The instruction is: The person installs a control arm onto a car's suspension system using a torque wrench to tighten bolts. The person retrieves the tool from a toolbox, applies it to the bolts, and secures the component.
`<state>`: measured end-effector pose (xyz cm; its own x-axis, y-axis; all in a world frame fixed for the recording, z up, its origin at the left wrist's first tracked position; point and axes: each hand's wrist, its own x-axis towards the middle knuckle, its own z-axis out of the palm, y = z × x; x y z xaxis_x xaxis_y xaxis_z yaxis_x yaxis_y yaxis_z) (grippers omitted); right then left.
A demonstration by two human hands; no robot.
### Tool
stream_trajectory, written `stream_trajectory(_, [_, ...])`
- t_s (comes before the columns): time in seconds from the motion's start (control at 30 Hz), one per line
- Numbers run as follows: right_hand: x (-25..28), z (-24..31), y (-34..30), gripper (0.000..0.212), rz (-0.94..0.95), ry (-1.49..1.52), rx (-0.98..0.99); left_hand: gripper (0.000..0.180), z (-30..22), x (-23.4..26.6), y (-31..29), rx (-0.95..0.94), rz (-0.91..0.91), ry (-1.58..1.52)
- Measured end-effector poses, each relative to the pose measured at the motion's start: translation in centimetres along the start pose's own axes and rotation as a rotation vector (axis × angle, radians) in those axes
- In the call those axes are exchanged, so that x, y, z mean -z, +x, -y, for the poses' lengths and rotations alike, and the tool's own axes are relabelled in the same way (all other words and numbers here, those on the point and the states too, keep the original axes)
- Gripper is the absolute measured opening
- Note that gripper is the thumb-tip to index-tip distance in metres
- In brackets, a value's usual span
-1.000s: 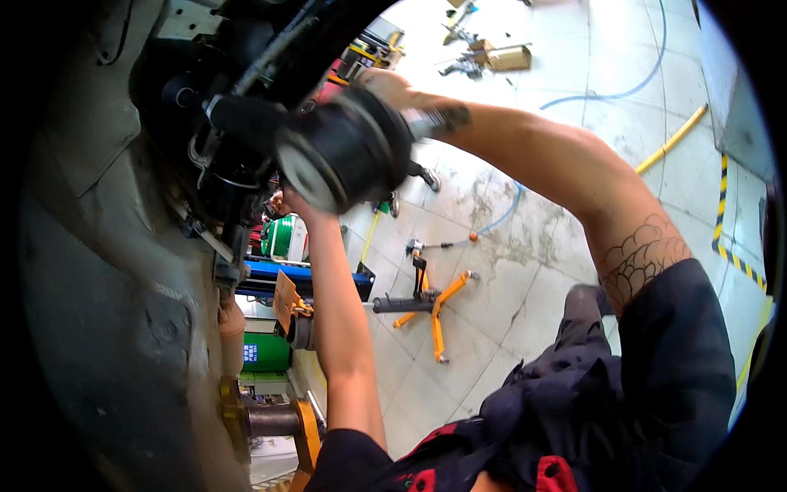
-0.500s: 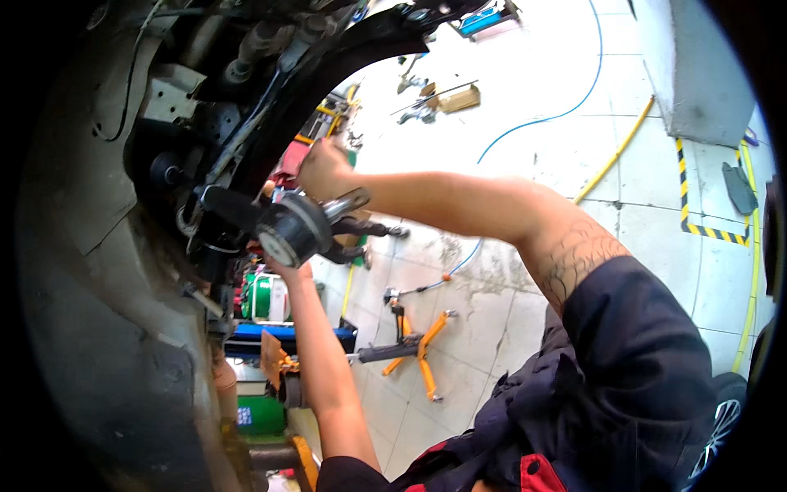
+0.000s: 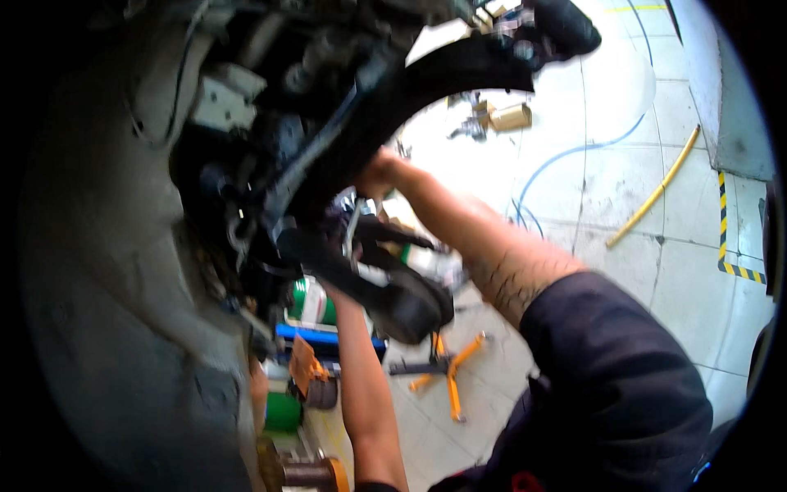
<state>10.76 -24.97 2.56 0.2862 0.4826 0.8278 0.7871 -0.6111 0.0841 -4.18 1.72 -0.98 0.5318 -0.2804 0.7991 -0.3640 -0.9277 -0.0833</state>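
Observation:
I am looking up into a car's wheel arch at dark suspension parts. A black curved arm (image 3: 443, 78) sweeps across the top. My right hand (image 3: 375, 174) is closed against its underside, with the fingers hidden behind it. Below hangs a bulky black joint piece (image 3: 406, 307) with a metal bracket beside it. My left forearm rises from the lower edge, and my left hand (image 3: 334, 297) disappears under that joint piece, so only the wrist shows.
The grey wheel-arch liner (image 3: 98, 328) fills the left side. On the tiled floor below are an orange-legged stand (image 3: 447, 381), green canisters (image 3: 310, 299), a cardboard box (image 3: 510, 116), a blue hose (image 3: 574, 156), a yellow hose (image 3: 656, 193) and a yellow-black striped marking (image 3: 742, 271).
My right hand has moved from the round joint piece up to the curved arm. The joint piece now sits lower and further right in view, with my left hand still beneath it.

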Motion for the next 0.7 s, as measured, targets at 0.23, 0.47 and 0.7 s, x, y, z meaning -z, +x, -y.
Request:
stream_trajectory(0.23, [8.5, 11.5, -5.8, 0.033, 0.209, -0.052, -0.224, 0.037, -7.7, 1.9, -0.7, 0.789, -0.327, -1.142])
stream_trajectory(0.47, [3.5, 5.1, -5.0, 0.022, 0.216, 0.058, -0.024, 0.024, -6.4, 2.9, -1.3, 0.761, -0.136, -0.557])
stream_trajectory(0.7, [-5.0, -1.2, 1.3, 0.033, 0.100, 0.120, -0.158, 0.032, -8.6, 0.5, 2.4, 0.644, -0.192, -0.808])
